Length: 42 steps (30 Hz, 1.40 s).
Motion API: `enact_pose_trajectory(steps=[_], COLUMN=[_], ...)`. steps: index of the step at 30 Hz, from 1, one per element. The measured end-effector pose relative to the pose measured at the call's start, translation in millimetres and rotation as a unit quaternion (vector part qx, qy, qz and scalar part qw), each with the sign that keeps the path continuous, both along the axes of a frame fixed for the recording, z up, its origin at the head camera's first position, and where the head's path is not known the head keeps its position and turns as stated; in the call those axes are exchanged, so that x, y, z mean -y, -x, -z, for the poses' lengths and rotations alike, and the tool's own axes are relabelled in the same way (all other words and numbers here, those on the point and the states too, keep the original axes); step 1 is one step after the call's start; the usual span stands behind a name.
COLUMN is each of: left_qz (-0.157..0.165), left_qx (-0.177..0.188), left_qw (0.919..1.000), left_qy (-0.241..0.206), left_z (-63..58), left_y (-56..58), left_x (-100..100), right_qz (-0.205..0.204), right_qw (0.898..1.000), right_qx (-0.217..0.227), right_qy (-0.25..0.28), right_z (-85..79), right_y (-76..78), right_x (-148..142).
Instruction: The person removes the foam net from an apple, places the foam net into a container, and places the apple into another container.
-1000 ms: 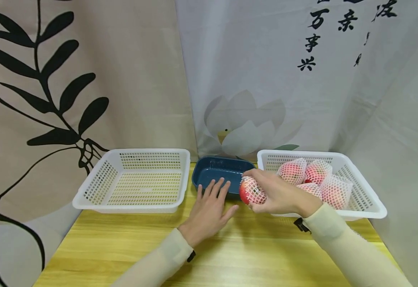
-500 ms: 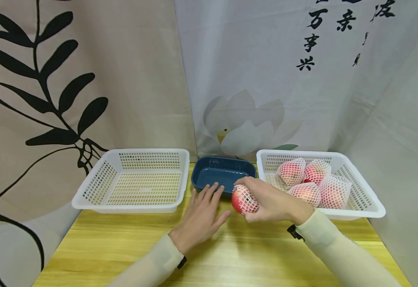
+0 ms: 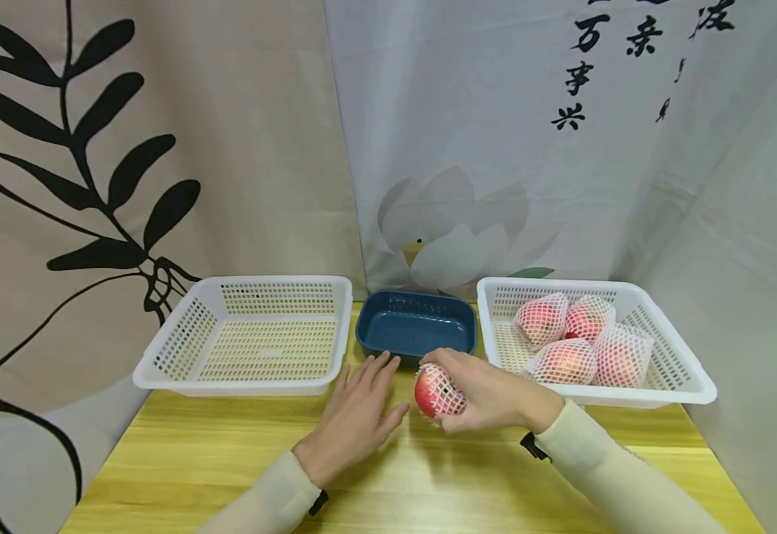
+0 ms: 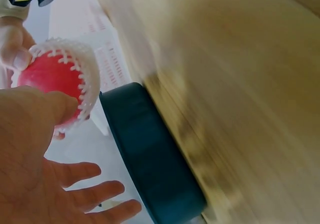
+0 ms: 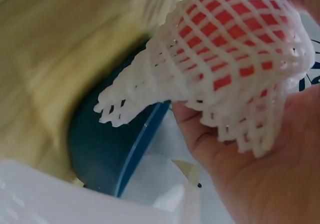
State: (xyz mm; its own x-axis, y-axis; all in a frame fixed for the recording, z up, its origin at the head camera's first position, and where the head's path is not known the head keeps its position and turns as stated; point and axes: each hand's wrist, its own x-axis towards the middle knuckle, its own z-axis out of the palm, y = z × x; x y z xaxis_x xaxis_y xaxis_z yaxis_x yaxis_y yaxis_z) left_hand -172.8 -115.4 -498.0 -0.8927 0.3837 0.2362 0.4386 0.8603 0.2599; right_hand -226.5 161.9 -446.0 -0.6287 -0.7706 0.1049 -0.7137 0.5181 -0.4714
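Observation:
In the head view my right hand (image 3: 495, 393) grips a red apple (image 3: 438, 391) in a white foam net sleeve, above the table in front of the blue dish (image 3: 417, 325). Bare red skin shows on the apple's left side. My left hand (image 3: 351, 426) hovers beside it with fingers extended, holding nothing. Through the left wrist view, the apple (image 4: 50, 76) appears behind my left thumb; whether they touch I cannot tell. Seen from the right wrist, the net's loose end hangs off the apple (image 5: 230, 43), over my right palm (image 5: 270, 169).
On the right stands a white basket (image 3: 678, 363) with several net-wrapped apples (image 3: 565, 362). A second white basket (image 3: 268, 348), with nothing in it, stands on the left. Both sit at the back of the wooden table (image 3: 428, 482), before a printed curtain (image 3: 262, 148).
My right hand has brought the apple left and toward me, from the blue dish's front right corner. My left hand has also drawn back toward me and slightly left, fingers still extended.

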Motion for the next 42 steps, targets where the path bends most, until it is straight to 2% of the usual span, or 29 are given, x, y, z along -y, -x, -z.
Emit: enact_pose_trajectory(steps=[6, 12, 23, 35, 42], left_qz=[-0.005, 0.005, 0.019, 0.026, 0.028], left_qx=[0.005, -0.007, 0.011, 0.031, 0.039], left_qw=[1.0000, 0.9998, 0.9996, 0.9989, 0.9982], left_qy=[-0.001, -0.017, -0.019, -0.024, -0.037], left_z=[2.8, 4.4, 3.9, 3.7, 7.5], left_y=[-2.3, -6.5, -10.5, -12.2, -16.5], left_x=[7.7, 12.0, 11.7, 6.9, 5.0], right_qz=[0.000, -0.001, -0.007, 0.008, 0.031], right_qw=[1.000, 0.999, 0.998, 0.999, 0.998], right_qx=[0.021, 0.029, 0.052, 0.028, 0.038], right_qy=[-0.017, -0.028, -0.028, -0.039, -0.038], right_z=[12.1, 21.3, 34.7, 42.9, 48.8], right_y=[-0.6, -0.3, -0.6, -4.7, -10.8], right_x=[4.2, 5.9, 7.8, 10.5, 6.8])
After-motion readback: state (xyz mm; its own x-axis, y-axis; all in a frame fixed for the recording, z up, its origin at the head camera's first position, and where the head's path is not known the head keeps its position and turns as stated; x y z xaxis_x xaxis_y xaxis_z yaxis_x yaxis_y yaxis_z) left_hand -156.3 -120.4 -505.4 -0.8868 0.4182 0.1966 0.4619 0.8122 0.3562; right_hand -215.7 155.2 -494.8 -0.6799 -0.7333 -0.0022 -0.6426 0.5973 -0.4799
